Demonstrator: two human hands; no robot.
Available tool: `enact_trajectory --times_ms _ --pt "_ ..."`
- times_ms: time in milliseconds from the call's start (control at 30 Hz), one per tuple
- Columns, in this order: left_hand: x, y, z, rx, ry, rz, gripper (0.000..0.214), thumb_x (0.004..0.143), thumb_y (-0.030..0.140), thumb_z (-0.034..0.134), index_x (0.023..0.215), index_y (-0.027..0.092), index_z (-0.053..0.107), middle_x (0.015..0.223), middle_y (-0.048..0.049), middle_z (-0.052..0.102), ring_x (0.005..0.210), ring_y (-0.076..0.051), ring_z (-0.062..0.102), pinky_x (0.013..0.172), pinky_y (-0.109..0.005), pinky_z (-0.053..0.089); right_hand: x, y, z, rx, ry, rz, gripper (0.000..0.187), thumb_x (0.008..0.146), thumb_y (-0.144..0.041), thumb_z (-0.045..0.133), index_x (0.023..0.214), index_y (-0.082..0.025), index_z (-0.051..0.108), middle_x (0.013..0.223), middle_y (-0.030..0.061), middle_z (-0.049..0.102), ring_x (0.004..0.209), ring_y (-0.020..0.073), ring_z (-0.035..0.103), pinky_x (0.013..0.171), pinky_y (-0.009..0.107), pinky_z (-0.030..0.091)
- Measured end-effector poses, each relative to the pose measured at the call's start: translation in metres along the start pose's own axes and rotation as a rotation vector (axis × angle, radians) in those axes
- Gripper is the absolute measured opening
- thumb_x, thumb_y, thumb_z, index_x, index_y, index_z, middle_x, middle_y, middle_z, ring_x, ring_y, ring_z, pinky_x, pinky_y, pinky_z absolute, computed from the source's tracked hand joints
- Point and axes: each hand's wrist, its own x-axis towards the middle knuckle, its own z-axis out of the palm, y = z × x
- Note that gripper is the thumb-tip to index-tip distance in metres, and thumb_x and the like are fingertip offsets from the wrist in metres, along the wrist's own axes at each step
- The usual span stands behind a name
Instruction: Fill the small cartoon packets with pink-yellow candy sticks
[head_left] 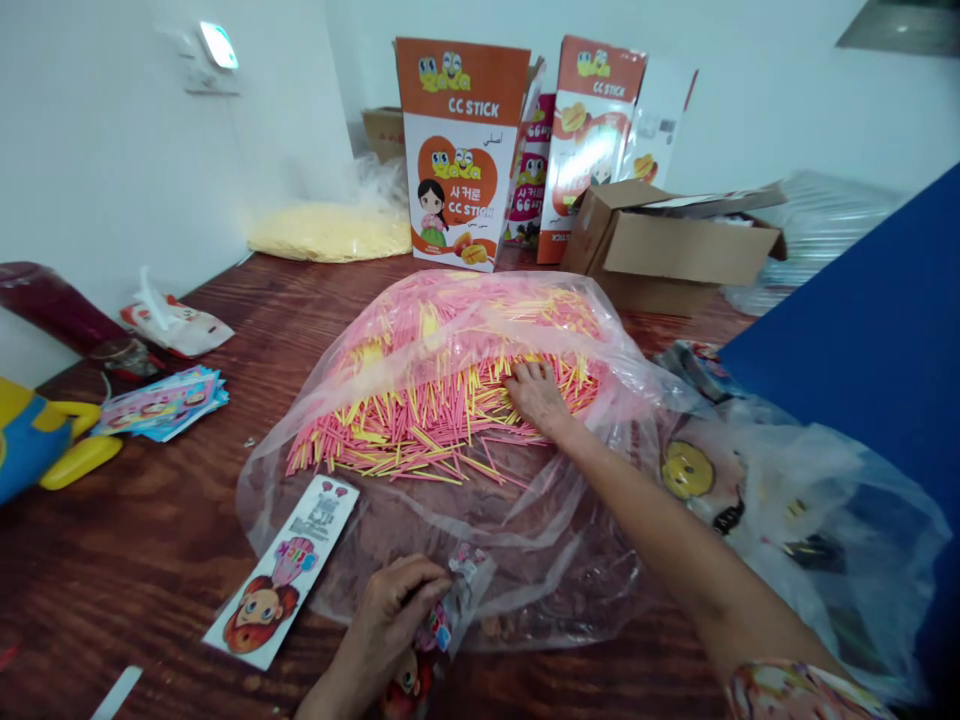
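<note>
A large clear plastic bag (465,335) lies open on the table, heaped with thin pink and yellow sticks (420,410). My right hand (538,398) reaches into the bag's mouth and rests on the sticks, fingers slightly apart and bent down, the tips partly hidden. Closer to me, my left hand (397,610) pinches the upper edge of a small printed clear-edged pouch (439,625); its lower part runs out of view behind the hand. Left of the bag, a long flat printed packet (281,575) with a cartoon face lies on the wooden table (180,480).
Printed cartons (465,150) and an open brown box (675,250) stand behind the bag. A yellow-filled bag (330,232) lies back left. Further left are stacked packets (165,402), tissues (180,325) and a yellow-blue figure (37,440). Crumpled plastic (847,500) and a blue panel (862,300) border the right.
</note>
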Motion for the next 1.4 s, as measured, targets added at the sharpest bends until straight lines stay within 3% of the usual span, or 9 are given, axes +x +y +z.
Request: enact_trajectory --times_ms 333,567,700,800,900,1033,1133,1300,1400 --pt "0.0 -0.006 0.003 -0.012 0.022 0.024 0.03 0.094 0.036 0.052 0.075 0.019 0.067 0.068 -0.002 0.059 0.069 -0.014 0.058 0.061 -0.02 0.044 -0.004 0.007 0.0 0.22 -0.034 0.039 0.029 0.095 -0.017 0.045 0.108 -0.018 0.07 0.12 0.0121 0.064 0.117 0.0285 0.046 0.102 0.046 0.026" --pt "0.0 -0.003 0.003 -0.093 0.012 -0.043 0.032 0.093 0.04 0.052 0.076 0.017 0.067 0.068 0.0002 0.057 0.053 -0.01 0.052 0.052 -0.019 0.041 -0.004 -0.003 -0.013 0.492 0.075 0.105 0.026 0.098 -0.03 0.046 0.099 -0.024 0.071 0.123 0.0068 0.066 0.131 0.0293 0.041 0.11 0.054 0.014" --pt "0.001 0.002 0.002 -0.042 0.067 0.014 0.028 0.091 0.035 0.055 0.073 0.018 0.068 0.067 -0.0003 0.059 0.064 -0.012 0.056 0.063 -0.021 0.044 -0.005 -0.003 -0.023 0.717 0.092 0.186 0.029 0.098 -0.034 0.044 0.084 -0.02 0.066 0.086 0.0051 0.069 0.094 0.0226 0.06 0.1 0.045 0.032" --pt "0.001 0.002 0.002 -0.044 0.063 0.003 0.027 0.09 0.034 0.055 0.074 0.018 0.068 0.068 -0.0004 0.061 0.065 -0.013 0.056 0.065 -0.021 0.043 -0.01 -0.007 -0.027 1.036 -0.034 0.281 0.028 0.091 -0.036 0.053 0.067 -0.021 0.056 0.059 -0.0019 0.056 0.062 0.0158 0.052 0.073 0.031 0.04" --pt "0.001 0.001 0.002 -0.037 0.061 -0.021 0.027 0.09 0.036 0.055 0.075 0.018 0.069 0.069 -0.0006 0.061 0.066 -0.013 0.056 0.065 -0.021 0.043 -0.016 -0.016 -0.024 1.255 -0.129 0.38 0.03 0.082 -0.036 0.062 0.059 -0.021 0.05 0.052 -0.004 0.051 0.053 0.0135 0.047 0.059 0.026 0.039" --pt "0.0 0.0 0.003 -0.041 0.059 -0.036 0.029 0.09 0.038 0.055 0.076 0.017 0.069 0.071 -0.0013 0.064 0.068 -0.014 0.057 0.066 -0.022 0.044 -0.024 -0.028 -0.017 1.396 -0.164 0.455 0.031 0.08 -0.048 0.06 0.065 -0.022 0.053 0.053 -0.001 0.059 0.049 0.0153 0.053 0.051 0.027 0.043" --pt "0.0 0.001 0.003 -0.049 0.063 -0.029 0.029 0.09 0.039 0.055 0.077 0.017 0.07 0.072 -0.0018 0.065 0.069 -0.015 0.057 0.066 -0.022 0.044 -0.036 -0.037 -0.016 1.482 -0.106 0.513 0.034 0.08 -0.056 0.055 0.075 -0.022 0.055 0.061 0.0014 0.065 0.054 0.0172 0.058 0.056 0.03 0.049" --pt "-0.001 0.004 0.001 -0.045 0.084 -0.029 0.029 0.089 0.039 0.056 0.077 0.017 0.07 0.072 -0.0018 0.065 0.069 -0.015 0.057 0.068 -0.023 0.044 -0.068 -0.062 -0.019 1.614 0.174 0.565 0.031 0.075 -0.053 0.06 0.082 -0.023 0.059 0.075 0.0 0.069 0.07 0.0186 0.062 0.068 0.031 0.05" --pt "-0.001 0.004 0.0 -0.046 0.081 -0.029 0.028 0.089 0.039 0.057 0.078 0.017 0.071 0.074 -0.0024 0.067 0.07 -0.015 0.057 0.068 -0.024 0.044 -0.077 -0.075 -0.02 1.607 0.148 0.608 0.024 0.075 -0.047 0.06 0.074 -0.024 0.055 0.069 -0.001 0.068 0.067 0.0195 0.061 0.065 0.031 0.048"
